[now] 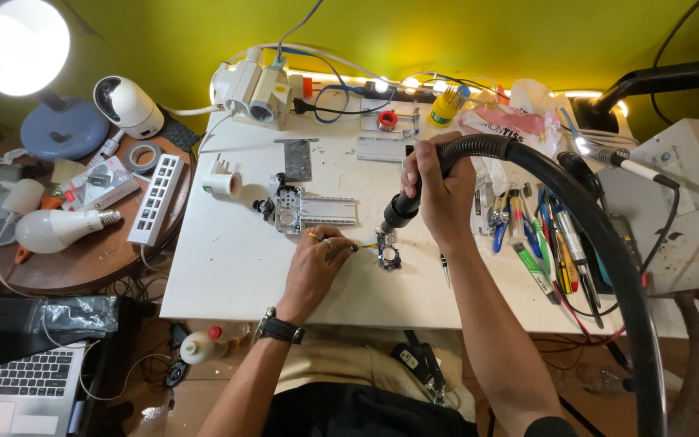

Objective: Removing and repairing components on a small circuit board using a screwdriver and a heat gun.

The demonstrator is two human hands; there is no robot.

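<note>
My right hand (440,188) grips the black hot-air wand (404,207) by its hose, nozzle angled down over the small circuit board (387,258) on the white counter (228,267), while my left hand (317,263) pinches tweezers (363,247) touching the board's left edge
</note>
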